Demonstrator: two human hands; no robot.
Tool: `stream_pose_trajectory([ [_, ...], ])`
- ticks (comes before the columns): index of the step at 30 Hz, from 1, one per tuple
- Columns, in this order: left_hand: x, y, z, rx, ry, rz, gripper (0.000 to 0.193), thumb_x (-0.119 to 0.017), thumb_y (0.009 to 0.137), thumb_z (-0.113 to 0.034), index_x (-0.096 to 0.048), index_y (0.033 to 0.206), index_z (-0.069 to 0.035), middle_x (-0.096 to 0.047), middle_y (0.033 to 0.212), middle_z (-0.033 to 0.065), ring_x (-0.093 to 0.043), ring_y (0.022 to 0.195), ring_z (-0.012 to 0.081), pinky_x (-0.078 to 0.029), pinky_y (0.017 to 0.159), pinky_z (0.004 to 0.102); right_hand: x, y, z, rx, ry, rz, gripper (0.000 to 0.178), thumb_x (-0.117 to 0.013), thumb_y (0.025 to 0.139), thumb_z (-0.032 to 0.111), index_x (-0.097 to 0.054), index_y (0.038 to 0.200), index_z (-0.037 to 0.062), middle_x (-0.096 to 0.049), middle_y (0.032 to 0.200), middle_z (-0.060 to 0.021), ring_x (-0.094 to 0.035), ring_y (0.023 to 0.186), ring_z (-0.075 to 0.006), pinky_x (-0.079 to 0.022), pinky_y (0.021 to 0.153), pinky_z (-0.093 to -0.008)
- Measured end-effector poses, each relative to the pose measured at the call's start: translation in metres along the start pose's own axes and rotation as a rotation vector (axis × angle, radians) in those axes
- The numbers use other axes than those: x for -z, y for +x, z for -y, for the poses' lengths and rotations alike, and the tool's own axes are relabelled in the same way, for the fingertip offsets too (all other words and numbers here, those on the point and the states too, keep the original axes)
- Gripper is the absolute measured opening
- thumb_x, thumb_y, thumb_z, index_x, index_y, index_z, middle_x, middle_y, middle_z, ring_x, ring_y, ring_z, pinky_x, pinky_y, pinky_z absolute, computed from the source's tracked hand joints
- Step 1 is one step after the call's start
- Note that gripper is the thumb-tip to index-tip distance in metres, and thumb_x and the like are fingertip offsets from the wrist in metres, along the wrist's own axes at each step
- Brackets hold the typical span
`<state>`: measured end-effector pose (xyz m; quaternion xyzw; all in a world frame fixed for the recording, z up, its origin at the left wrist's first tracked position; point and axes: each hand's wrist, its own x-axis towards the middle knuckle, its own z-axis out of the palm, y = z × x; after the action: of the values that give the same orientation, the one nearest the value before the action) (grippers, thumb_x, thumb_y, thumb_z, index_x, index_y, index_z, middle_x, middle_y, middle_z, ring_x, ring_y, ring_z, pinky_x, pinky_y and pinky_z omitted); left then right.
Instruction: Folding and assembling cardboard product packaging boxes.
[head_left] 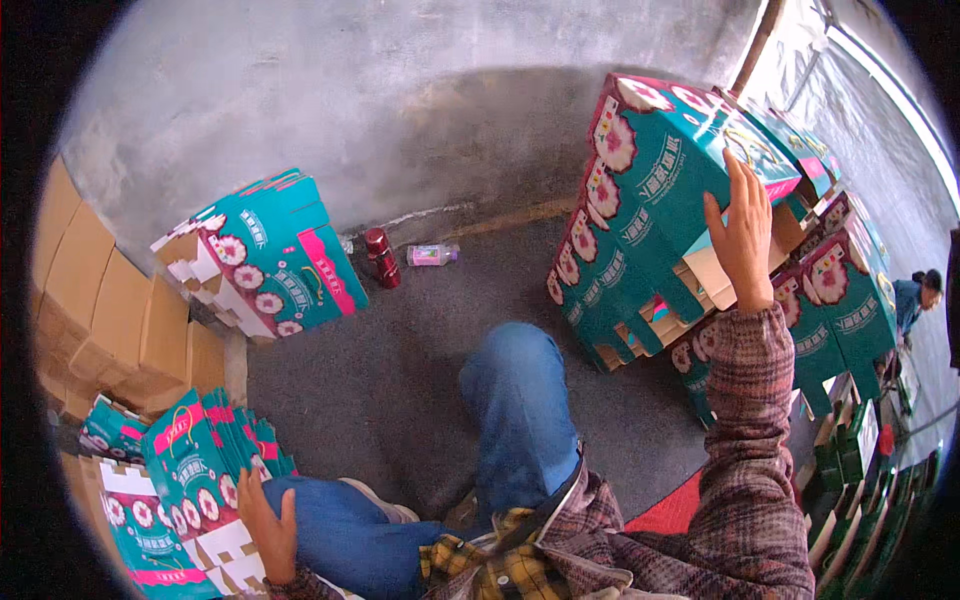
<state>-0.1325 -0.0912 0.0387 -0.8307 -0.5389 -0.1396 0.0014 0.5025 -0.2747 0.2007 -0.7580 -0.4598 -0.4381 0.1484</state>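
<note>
My right hand (742, 225) reaches up and forward, its fingers straight and the thumb apart. It lies over the near edge of a tall stack of teal gift cartons (650, 190) with pink flower pictures; whether the palm touches is hard to tell. A yellow cord handle (752, 148) shows on the carton face by the fingertips. Down at the lower left, my left hand (268, 525) is open beside my thigh, fingers stretched toward a pile of flattened teal cartons (195, 465) with white tabs. Part of that hand is cut off by the sleeve.
Another bundle of flattened cartons (275, 260) leans near the grey wall (330, 100). A red flask (381, 258) stands beside a lying bottle (432, 255). Brown boxes (120, 310) line the left. More cartons (840, 290) fill the right, where another person (912, 300) is visible.
</note>
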Motion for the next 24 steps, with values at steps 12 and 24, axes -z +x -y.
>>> stream_pose_trajectory([
  [12, -0.002, -0.018, 0.015, 0.054, -0.042, -0.164, 0.048, -0.067, 0.08, -0.027, -0.055, 0.117, 0.0, -0.056, 0.118, 0.02, -0.05, 0.112, 0.0368, -0.036, 0.097, 0.0454, -0.03, -0.035, 0.004, -0.163, -0.056, -0.099, 0.07, -0.07, 0.083, 0.032, -0.039, 0.133, -0.0061, -0.044, 0.136, -0.0245, -0.041, 0.127, -0.0373, -0.032, 0.107, -0.043],
  [24, 0.002, -0.046, 0.019, 0.13, -0.324, -0.37, 0.041, -0.065, 0.081, -0.02, -0.057, 0.116, -0.001, -0.053, 0.124, 0.0175, -0.049, 0.115, 0.0355, -0.037, 0.098, 0.0449, -0.095, -0.06, -0.05, -0.322, -0.049, -0.018, 0.099, -0.067, 0.082, 0.049, -0.022, 0.134, -0.0221, -0.033, 0.14, -0.0339, -0.039, 0.127, -0.0412, -0.034, 0.105, -0.0383],
])
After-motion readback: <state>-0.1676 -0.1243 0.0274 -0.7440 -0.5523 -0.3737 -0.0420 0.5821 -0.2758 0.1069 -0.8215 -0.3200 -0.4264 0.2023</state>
